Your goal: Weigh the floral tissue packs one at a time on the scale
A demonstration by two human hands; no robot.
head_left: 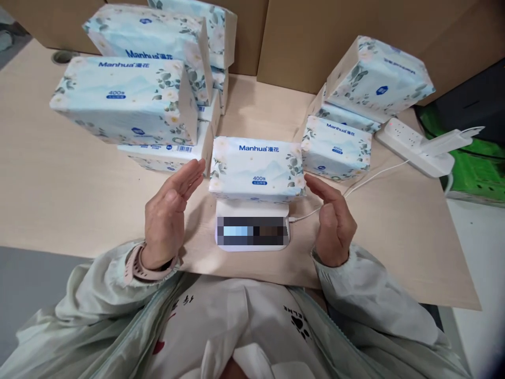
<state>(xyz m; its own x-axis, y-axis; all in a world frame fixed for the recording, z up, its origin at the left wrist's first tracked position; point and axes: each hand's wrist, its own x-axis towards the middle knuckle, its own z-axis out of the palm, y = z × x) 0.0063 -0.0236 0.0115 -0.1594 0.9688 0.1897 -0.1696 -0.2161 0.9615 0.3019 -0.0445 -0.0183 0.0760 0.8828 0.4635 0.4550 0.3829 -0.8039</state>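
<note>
Leftmost, a stack of tissue packs [124,113] stands toward the far left corner of the table [406,226]. Just beside it, nearer the front edge, the left hand [166,215] is open and grips nothing, fingers straight and palm turned inward. Between the hands, the middle tissue pack [256,164] sits on a white scale-like device [252,209] near the middle of the front edge. It is probably light and squashy, its wrapper slightly slick and easily creased, so flat palms pressed gently on its two short ends should hold it best. A white cable [373,176] runs rightward from the device. The right hand [334,221] is likewise unclosed, its fingertips so close to the pack's right end that I cannot tell whether they touch. Beyond, a smaller stack [337,149] stands toward the far right corner, beside a power strip [400,136] by the right edge.
</note>
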